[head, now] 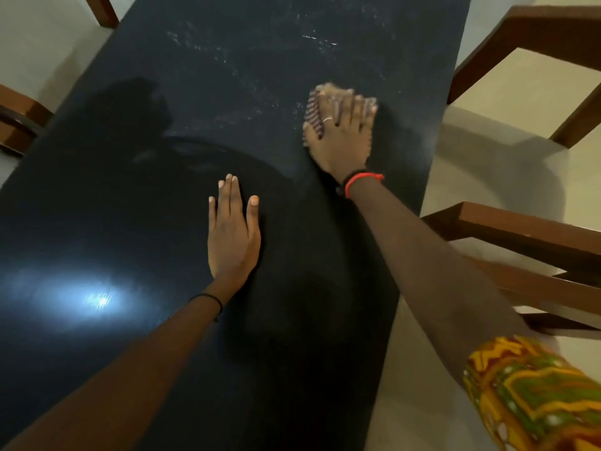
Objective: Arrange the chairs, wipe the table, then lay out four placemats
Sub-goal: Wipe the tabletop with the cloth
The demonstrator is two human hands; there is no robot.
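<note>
Counter: dark glossy rectangular counter (130,206), pale smears at its far end.
Cloth: striped red-and-white cloth (313,113), flat on the counter near its right edge.
Right hand (341,135): fingers extended, pressing the cloth down; blurred.
Left hand (232,236): fingers straight, released, palm on the counter.
Chairs: brown wooden chairs (520,229) beside the right edge.

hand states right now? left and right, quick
Left hand: open, flat on the table, holding nothing.
Right hand: open, pressing the cloth onto the table; slightly motion-blurred.
</note>
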